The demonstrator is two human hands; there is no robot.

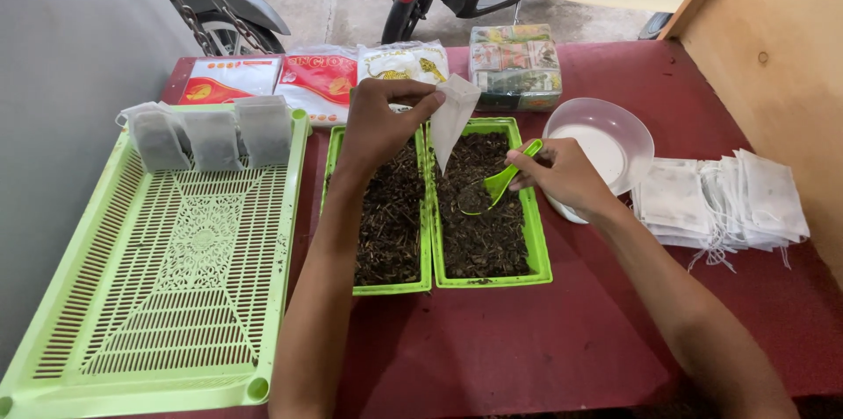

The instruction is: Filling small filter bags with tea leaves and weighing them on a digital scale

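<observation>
My left hand (379,116) pinches a small empty white filter bag (452,116) by its top, holding it above two green trays. My right hand (566,175) grips a green plastic scoop (505,180) whose bowl dips toward the dark dried leaves in the right green tray (537,243). The left green tray (329,164) beside it also holds dark leaves. Three filled white bags (211,133) stand in a row at the far end of a large light-green slotted tray (167,278).
A stack of empty white bags with strings (724,199) lies at the right, beside a clear plastic bowl (606,142). Printed packets (316,76) and a wrapped box bundle (515,63) sit at the back of the red table (544,340). Wooden panel right, scooters beyond.
</observation>
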